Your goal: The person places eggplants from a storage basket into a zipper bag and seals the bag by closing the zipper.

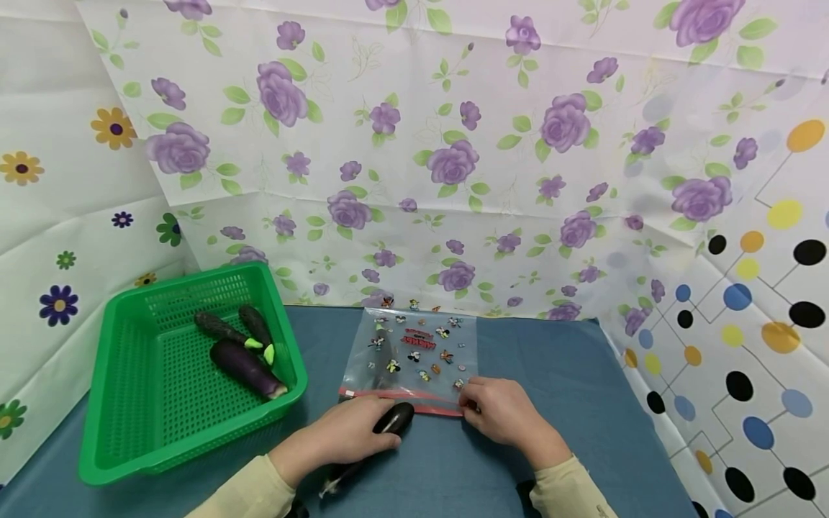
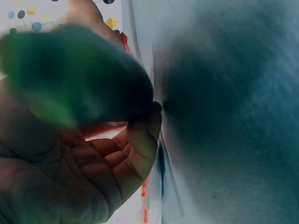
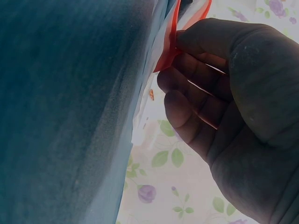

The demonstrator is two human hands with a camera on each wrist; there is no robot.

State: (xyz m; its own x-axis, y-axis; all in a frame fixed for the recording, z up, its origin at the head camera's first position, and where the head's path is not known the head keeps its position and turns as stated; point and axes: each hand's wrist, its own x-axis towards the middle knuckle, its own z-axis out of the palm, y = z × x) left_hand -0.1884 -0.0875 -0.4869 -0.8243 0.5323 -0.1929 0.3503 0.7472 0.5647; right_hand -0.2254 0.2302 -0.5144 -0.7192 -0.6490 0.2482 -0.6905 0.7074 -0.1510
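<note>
A clear zip bag with cartoon prints and a red zip edge lies flat on the blue cloth. Through its left side shows a long dark shape, apparently an eggplant. My left hand grips a dark eggplant at the bag's mouth, thumb on the near side. That eggplant looks blurred in the left wrist view, above the curled fingers. At the mouth's right corner, my right hand pinches the red edge between thumb and forefinger.
To the left stands a green plastic basket holding three eggplants. Blue cloth covers the table. A flowered sheet hangs behind it, with a dotted sheet on the right.
</note>
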